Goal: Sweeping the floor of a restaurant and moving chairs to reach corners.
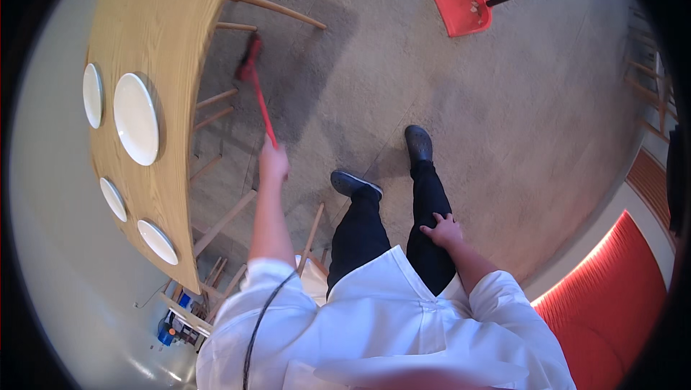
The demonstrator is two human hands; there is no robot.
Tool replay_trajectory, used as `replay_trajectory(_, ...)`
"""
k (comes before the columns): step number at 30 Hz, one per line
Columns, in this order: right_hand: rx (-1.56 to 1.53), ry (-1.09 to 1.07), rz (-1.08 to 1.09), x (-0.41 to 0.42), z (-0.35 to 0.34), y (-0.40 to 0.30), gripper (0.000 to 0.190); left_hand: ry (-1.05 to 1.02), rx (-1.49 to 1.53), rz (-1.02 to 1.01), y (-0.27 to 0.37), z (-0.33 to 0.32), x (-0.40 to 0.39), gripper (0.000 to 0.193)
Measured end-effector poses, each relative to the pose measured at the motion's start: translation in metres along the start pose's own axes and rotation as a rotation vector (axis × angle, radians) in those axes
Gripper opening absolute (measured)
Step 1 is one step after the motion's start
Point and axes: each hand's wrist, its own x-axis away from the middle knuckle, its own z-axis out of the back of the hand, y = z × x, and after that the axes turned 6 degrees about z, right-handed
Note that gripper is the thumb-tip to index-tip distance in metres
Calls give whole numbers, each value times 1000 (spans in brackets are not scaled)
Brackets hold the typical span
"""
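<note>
My left hand (274,160) grips the red handle of a small broom (262,104), my arm stretched forward. The broom's dark head, slightly blurred, is at the floor beside the wooden table, near some light wooden legs. My right hand (445,229) rests with fingers apart on my right leg, around the knee, and holds nothing. Farther ahead on the right, a red dustpan (459,9) with a black handle lies on the floor. Small pale bits of debris (475,9) sit inside it, close to the handle end.
Along my left runs the wooden table (162,34), carrying several white plates (136,119) and a printed code. Wooden legs (278,8) stick out from under it. A chair leg (312,236) stands by my left arm. A red padded panel (604,298) is behind on the right.
</note>
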Motion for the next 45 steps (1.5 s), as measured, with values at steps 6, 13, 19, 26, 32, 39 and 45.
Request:
replay_trajectory(6, -35, 26, 14, 5, 19, -10, 69, 229, -107, -124, 40, 58, -11, 48)
replay_trajectory(13, -19, 45, 65, 0, 26, -10, 70, 60, -46, 23, 88, 125, -163, 34)
replay_trajectory(19, 2, 34, 14, 5, 40, -8, 70, 130, -239, -56, 19, 43, -25, 45)
replay_trajectory(26, -9, 55, 116, -8, 32, 4, 67, -9, -140, -89, -22, 42, 150, 49)
replay_trajectory(32, 2, 72, 232, -14, 36, 9, 65, 217, -118, -284, 82, 97, 17, 45)
replay_trajectory(39, -205, 45, 235, -9, 50, 41, 60, 83, -308, -164, 91, 49, 27, 48)
replay_trajectory(45, -425, 72, 243, -55, 48, 112, 45, -60, -210, -27, -36, -15, 161, 54)
